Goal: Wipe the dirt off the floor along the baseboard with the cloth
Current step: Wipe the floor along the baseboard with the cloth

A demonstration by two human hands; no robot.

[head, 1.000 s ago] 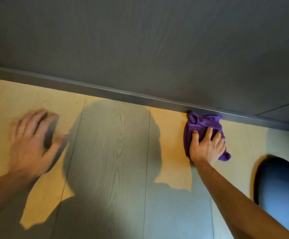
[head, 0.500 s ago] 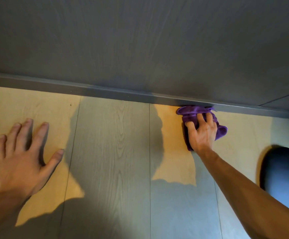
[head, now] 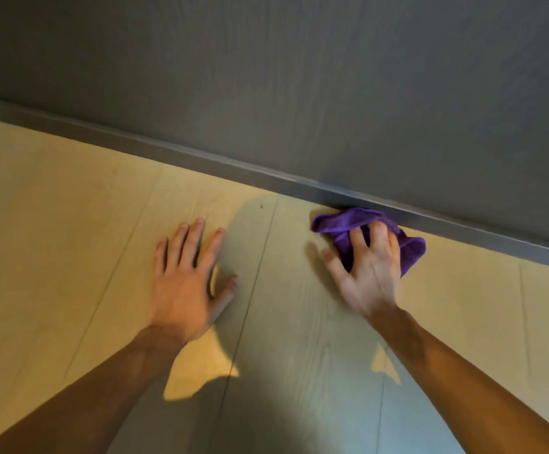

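Note:
A crumpled purple cloth [head: 342, 222] lies on the pale wood floor [head: 70, 204], its far edge touching the grey baseboard [head: 201, 157]. My right hand [head: 370, 273] presses down on the cloth with fingers curled into its folds. My left hand [head: 188, 280] lies flat on the floor to the left of the cloth, fingers spread, holding nothing. A small dark speck [head: 261, 206] sits on the floor near the baseboard, left of the cloth.
A dark grey wood-grain wall [head: 299, 77] rises above the baseboard across the whole view. Plank seams run across the floor, and my own shadow falls over the planks between my arms.
The view has swung left along the wall. My right hand has slid the cloth leftward along the baseboard. My left hand has planted flat on the floor, closer to the cloth.

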